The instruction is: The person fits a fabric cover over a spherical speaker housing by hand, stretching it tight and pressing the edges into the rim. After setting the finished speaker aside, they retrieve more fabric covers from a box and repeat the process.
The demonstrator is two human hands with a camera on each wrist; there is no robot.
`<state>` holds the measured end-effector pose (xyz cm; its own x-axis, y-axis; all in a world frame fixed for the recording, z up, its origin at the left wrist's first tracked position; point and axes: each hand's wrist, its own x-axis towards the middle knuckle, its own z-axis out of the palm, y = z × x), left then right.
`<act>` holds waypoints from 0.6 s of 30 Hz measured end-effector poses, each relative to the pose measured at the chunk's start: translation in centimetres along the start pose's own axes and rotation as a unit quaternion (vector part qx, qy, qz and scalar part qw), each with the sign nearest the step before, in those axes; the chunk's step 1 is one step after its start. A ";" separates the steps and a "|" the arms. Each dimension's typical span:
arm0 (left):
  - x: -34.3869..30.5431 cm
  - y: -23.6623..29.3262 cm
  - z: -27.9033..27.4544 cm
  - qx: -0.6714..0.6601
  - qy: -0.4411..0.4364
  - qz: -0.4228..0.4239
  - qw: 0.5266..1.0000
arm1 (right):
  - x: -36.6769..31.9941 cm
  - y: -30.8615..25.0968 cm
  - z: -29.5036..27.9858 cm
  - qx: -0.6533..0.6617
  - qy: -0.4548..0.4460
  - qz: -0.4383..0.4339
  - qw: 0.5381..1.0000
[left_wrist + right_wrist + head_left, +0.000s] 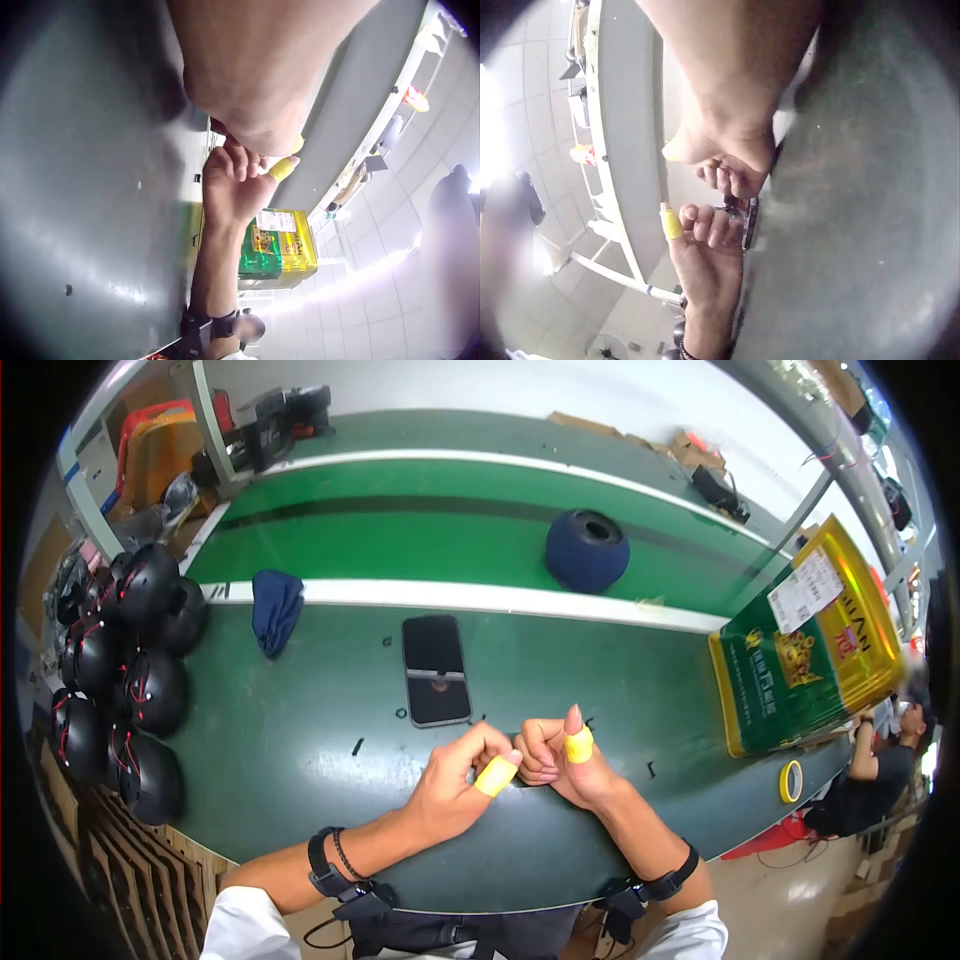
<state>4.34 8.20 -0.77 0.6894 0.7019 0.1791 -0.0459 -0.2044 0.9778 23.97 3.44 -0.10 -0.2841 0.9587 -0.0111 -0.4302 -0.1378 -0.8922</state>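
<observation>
My left hand (450, 785) is over the front of the dark green table (560, 660), fingers curled in and thumb pointing out. Beside it, knuckles nearly meeting, is my right hand (572, 765), also with curled fingers and its thumb sticking up. Yellow tape (497, 776) wraps the left thumb, and a similar yellow wrap (579, 744) is on the right one. Nothing shows in either hand; the wrist views show the fingertips folded toward the palms. Just beyond the hands lies a black smartphone (434, 650). Small black bits (358, 746) are scattered about it.
At the left, black rounded shells (150, 690) with red wires are stacked. A navy cloth cover (276, 610) lies at the table's back edge. Behind it, a navy-covered ball-like piece (587, 550) sits on the green belt. A green-and-gold tin (810, 650) and yellow tape roll (791, 782) stand right.
</observation>
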 end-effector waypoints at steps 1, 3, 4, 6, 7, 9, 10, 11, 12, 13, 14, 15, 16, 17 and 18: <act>0.2 0.3 0.3 -0.045 0.028 0.009 0.999 | -0.1 0.3 0.2 0.005 -0.011 0.028 1.000; 0.4 0.1 0.3 -0.082 0.045 0.025 0.995 | 0.0 0.1 0.3 -0.002 -0.042 0.038 0.998; 0.4 0.1 0.2 -0.084 0.048 0.020 0.995 | -0.1 -0.1 0.4 0.001 -0.042 0.043 0.998; 0.3 0.4 0.1 -0.056 0.022 0.058 0.997 | -0.2 -0.4 0.8 -0.005 -0.004 0.078 0.997; 0.4 0.4 -0.1 -0.047 0.008 0.070 0.996 | -0.2 -0.5 1.2 -0.035 0.009 0.077 0.996; 0.5 0.4 0.1 -0.024 0.024 0.084 0.996 | -0.5 -0.2 0.7 -0.031 0.012 0.092 0.995; 0.6 0.3 0.2 0.001 0.037 0.109 0.993 | -0.5 -0.2 0.5 -0.037 0.013 0.099 0.994; 0.7 0.2 0.1 0.013 0.041 0.124 0.991 | -0.4 -0.4 0.7 -0.044 0.021 0.097 0.994; 0.6 0.5 0.1 0.010 0.041 0.123 0.991 | -0.4 -0.6 1.0 -0.045 0.023 0.099 0.994; 0.5 1.1 0.1 0.027 0.032 0.146 0.988 | -0.3 -0.8 1.3 -0.055 0.023 0.087 0.994; 0.4 1.4 0.1 0.045 0.023 0.168 0.984 | -0.4 -0.9 1.4 -0.064 0.024 0.074 0.995; 0.4 1.3 0.3 0.043 0.022 0.169 0.985 | -0.5 -1.0 1.4 -0.065 0.026 0.075 0.995; 0.5 1.3 0.5 0.070 0.009 0.199 0.977 | -0.5 -1.1 1.4 -0.055 0.030 0.093 0.994; 0.5 1.2 0.7 0.098 -0.005 0.230 0.968 | -0.4 -1.2 1.3 -0.046 0.034 0.109 0.992; 0.5 1.2 0.6 0.097 -0.006 0.231 0.968 | -0.5 -1.2 1.2 -0.046 0.035 0.108 0.992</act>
<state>5.10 7.90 0.38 0.6359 0.4980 0.5895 -0.2150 -0.6193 0.7551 23.55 2.84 1.50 -0.2993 0.9245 -0.2360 -0.2844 -0.3225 -0.9029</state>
